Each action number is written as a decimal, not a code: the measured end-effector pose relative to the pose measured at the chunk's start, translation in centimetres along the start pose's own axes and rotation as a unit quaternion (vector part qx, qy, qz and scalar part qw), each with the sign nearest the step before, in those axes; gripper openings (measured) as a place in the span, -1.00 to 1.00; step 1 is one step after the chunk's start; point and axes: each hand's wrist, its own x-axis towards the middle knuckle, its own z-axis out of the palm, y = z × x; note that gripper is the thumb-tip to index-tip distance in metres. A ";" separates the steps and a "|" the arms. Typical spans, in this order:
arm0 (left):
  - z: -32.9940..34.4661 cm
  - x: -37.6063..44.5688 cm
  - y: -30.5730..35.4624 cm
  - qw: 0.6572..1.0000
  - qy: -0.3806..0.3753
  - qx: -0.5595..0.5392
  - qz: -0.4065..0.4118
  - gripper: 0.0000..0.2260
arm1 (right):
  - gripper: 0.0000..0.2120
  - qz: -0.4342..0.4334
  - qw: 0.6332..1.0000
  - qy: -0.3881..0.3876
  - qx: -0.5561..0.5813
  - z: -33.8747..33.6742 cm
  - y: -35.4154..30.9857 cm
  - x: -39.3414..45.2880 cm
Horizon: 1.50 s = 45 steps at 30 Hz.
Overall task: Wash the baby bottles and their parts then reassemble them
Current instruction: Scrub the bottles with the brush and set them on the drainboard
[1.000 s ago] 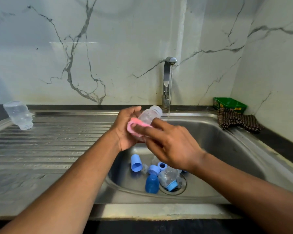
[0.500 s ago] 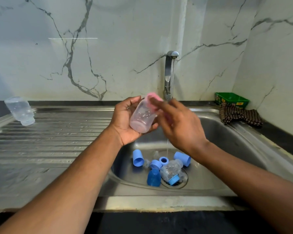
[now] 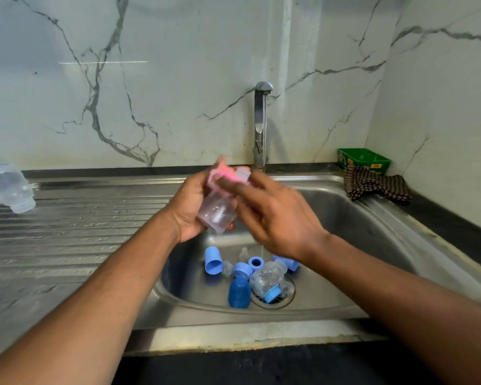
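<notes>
Both hands work over the sink (image 3: 372,218): the left hand (image 3: 188,209) grips the clear baby bottle (image 3: 217,212), while the right hand (image 3: 272,215) now presses the pink sponge (image 3: 224,175) around its neck instead of its base, so scrubbing continues.

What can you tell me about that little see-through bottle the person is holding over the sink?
The bottle is small, clear plastic, and looks wet, with droplets inside. It is tilted, base down toward the camera, neck up toward the tap. The left hand grips its body from the left. The right hand presses a pink sponge against its upper part. It has no cap on, and motion blur softens its neck.
</notes>
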 end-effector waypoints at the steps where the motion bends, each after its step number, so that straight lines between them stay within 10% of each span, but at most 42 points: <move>1: -0.2 0.1 0.1 1.000 -0.003 -0.011 0.002 -0.51 | -0.57 -0.032 0.999 -0.013 -0.017 0.0 -0.1 0.0; 6: -0.2 -0.4 1.0 0.999 -0.016 0.043 -0.010 -0.44 | -0.52 0.113 0.991 0.064 -0.037 -0.3 1.9 1.7; 15: 0.5 -0.4 0.9 0.999 0.026 0.005 0.019 -0.53 | -0.59 -0.020 0.999 0.039 -0.023 -0.4 0.7 0.8; 21: 0.6 -0.4 0.9 0.998 0.048 0.033 0.009 -0.60 | -0.59 0.100 0.994 0.038 -0.002 -0.3 2.7 1.9; 31: 0.3 0.5 1.8 0.941 0.147 -0.305 -0.005 -0.43 | -0.57 -0.080 0.996 0.015 -0.036 1.3 -0.8 0.8; 37: -0.2 1.7 0.8 0.921 0.192 -0.340 -0.015 -0.38 | -0.59 -0.047 0.993 0.011 -0.104 1.7 1.2 0.7; 45: -0.5 1.9 -0.2 0.965 0.232 0.077 0.098 -0.40 | -0.65 0.142 0.964 0.097 0.203 -0.7 3.0 1.7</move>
